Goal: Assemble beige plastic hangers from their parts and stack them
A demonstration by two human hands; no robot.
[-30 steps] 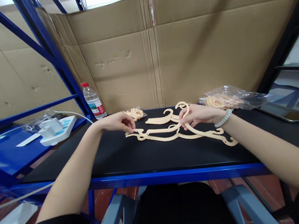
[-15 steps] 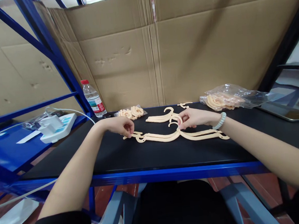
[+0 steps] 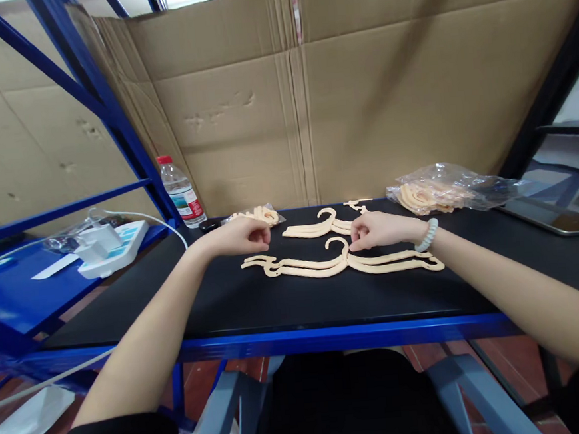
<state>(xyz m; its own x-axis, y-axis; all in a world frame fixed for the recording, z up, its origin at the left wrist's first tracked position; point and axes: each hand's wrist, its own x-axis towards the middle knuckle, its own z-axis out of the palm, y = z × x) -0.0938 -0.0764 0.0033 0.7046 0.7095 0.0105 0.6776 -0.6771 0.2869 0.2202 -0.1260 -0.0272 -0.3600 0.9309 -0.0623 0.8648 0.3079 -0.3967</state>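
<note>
A cream plastic clothes hanger (image 3: 313, 267) lies flat on the black tabletop, its hook (image 3: 337, 242) pointing away from me and a small curved piece at its left end. My left hand (image 3: 245, 236) hovers above that left end, fingers curled together, with nothing visible in them. Just right of the hook is my right hand (image 3: 381, 230), also with curled fingers; its thumb tip is beside the hook, and I cannot tell whether they touch. Behind lies a second cream hanger (image 3: 308, 230), its right part hidden by my right hand. A small cream piece (image 3: 357, 203) lies farther back.
Bags of cream parts stand at the back, a small one (image 3: 264, 214) left and a larger one (image 3: 428, 196) right. A water bottle (image 3: 182, 192) and a power strip (image 3: 116, 247) are at left, a dark flat device (image 3: 553, 215) at right. Cardboard (image 3: 241, 114) closes the back.
My left hand has let go of the hanger's left end and risen away. My right hand has shifted slightly right, off the hook, which now lies in full view.
</note>
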